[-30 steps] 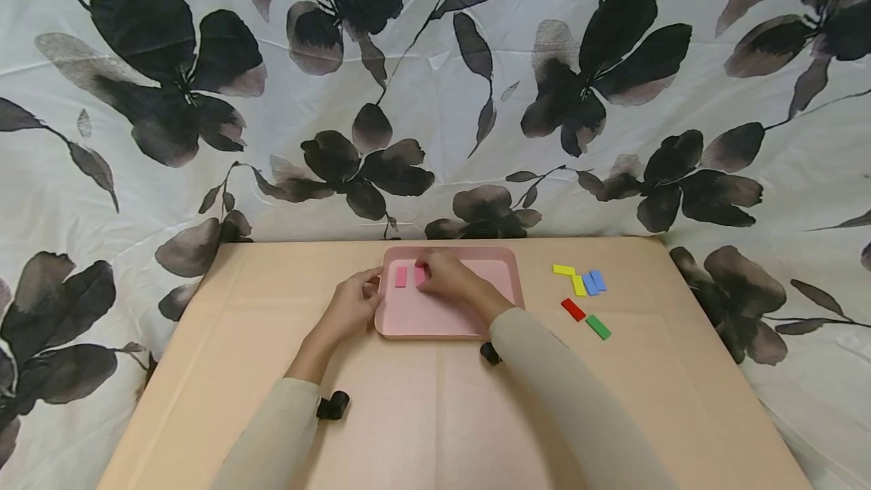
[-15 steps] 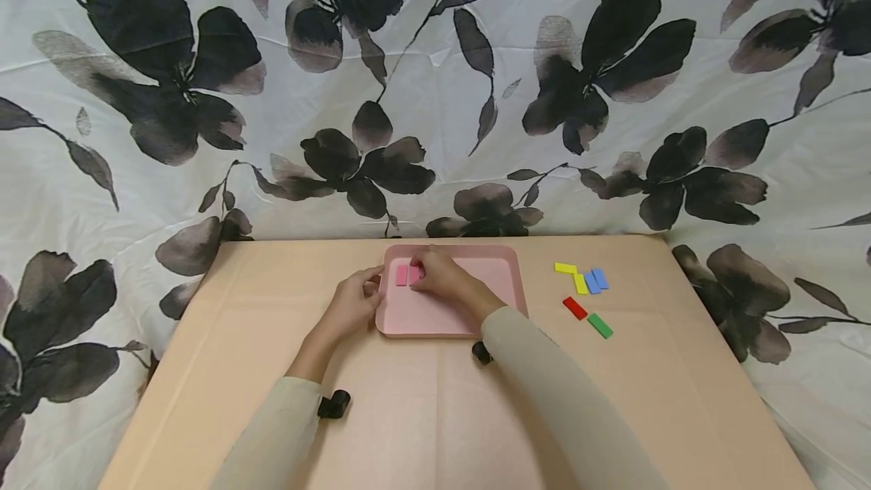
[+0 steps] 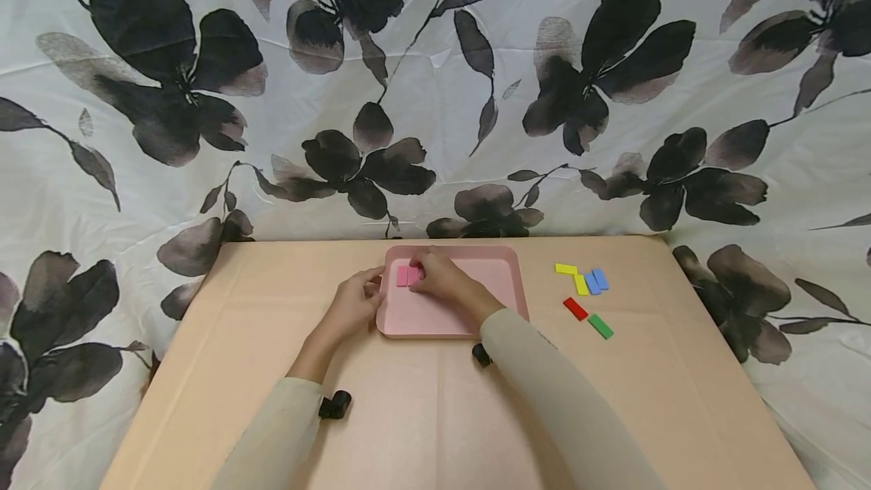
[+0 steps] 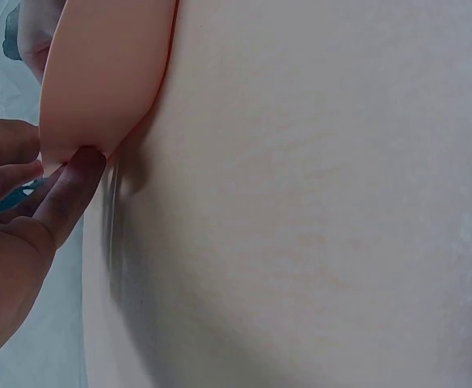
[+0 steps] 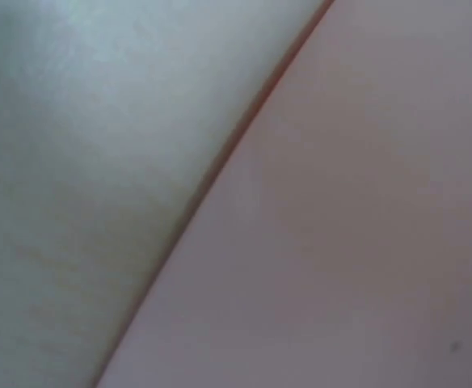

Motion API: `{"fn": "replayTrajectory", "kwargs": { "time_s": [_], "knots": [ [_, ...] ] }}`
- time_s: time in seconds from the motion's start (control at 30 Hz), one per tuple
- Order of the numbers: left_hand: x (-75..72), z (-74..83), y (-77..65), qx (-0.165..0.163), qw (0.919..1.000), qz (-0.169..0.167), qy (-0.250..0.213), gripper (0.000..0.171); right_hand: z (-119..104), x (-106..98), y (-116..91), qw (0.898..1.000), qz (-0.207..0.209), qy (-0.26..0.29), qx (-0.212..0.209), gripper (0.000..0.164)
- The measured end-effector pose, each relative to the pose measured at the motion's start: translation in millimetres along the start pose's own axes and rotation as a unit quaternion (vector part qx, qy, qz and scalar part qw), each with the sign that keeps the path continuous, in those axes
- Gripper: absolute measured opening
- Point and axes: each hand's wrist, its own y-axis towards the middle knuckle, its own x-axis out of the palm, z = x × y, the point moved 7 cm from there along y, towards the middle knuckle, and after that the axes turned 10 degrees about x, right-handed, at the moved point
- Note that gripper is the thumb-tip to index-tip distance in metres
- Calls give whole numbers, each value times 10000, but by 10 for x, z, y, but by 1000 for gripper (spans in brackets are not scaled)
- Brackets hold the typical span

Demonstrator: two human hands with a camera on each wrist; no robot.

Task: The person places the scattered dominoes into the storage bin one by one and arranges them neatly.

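Observation:
A shallow pink tray [image 3: 463, 327] lies on the table near its far edge. My left hand [image 3: 351, 301] grips its left rim; in the left wrist view the thumb [image 4: 78, 182] presses the tray's outer wall [image 4: 107, 73], with the other fingers beyond the edge. Inside the tray, my right hand [image 3: 445, 278] pinches a small pink rectangular tile [image 3: 413, 276] on the tray floor. Close at its left side stands a matching pink tile [image 3: 402, 276]. The right fingertips partly cover the pinched tile. Only the tray's edge and floor [image 5: 341, 202] fill the right wrist view.
Right of the tray lie two yellow tiles [image 3: 565, 268], two blue tiles [image 3: 600, 279], one red tile [image 3: 574, 308] and one green tile [image 3: 601, 326] on the beige table [image 3: 435, 414]. A floral cloth [image 3: 476, 97] hangs behind the table.
My right hand has slid its pink tile leftward, closing most of the gap to the other pink tile. In the last half second it barely moves. The left hand keeps its place.

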Motion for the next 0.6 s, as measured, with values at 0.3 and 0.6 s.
{"fn": "replayTrajectory", "kwargs": {
  "time_s": [0.3, 0.6],
  "knots": [
    [9, -37, -19, -114, 9999, 2, -39, 54, 1, 27, -4, 9997, 19, -154, -180, 35],
    [11, -44, -3, -103, 9999, 42, 4, 55, 8, 14, 5, 9995, 104, -239, -149, 37]
  ]
}}
